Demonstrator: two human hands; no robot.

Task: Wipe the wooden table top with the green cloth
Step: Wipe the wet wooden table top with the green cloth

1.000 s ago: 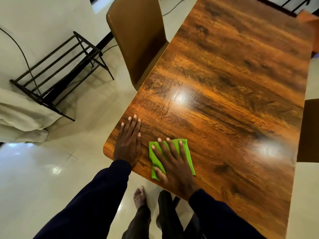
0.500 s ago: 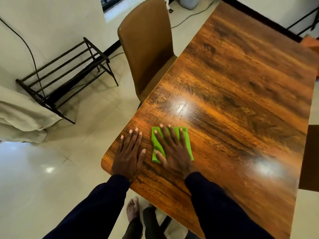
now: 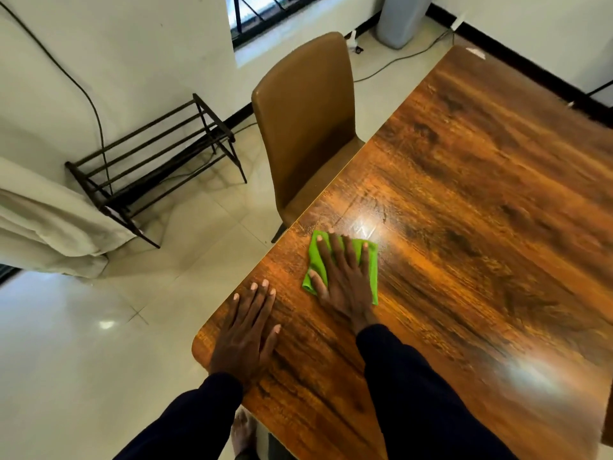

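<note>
Right hand [image 3: 346,283], fingers [image 3: 338,250] spread on the green cloth [image 3: 314,265], has pushed it farther along the bench's [image 3: 464,227] left edge; wiping continues.

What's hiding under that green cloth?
The green cloth lies flat on the wooden table top, and the right hand presses on it. The wood right beneath is covered, so anything small there cannot be seen.

- The green cloth [image 3: 373,277], under the right hand [image 3: 345,283], is showing bright lime.
- The table top [image 3: 481,210] around that hand is glowing orange-brown with dark grain streaks.
- The chair [image 3: 305,111] beyond the hand is showing tan.
</note>
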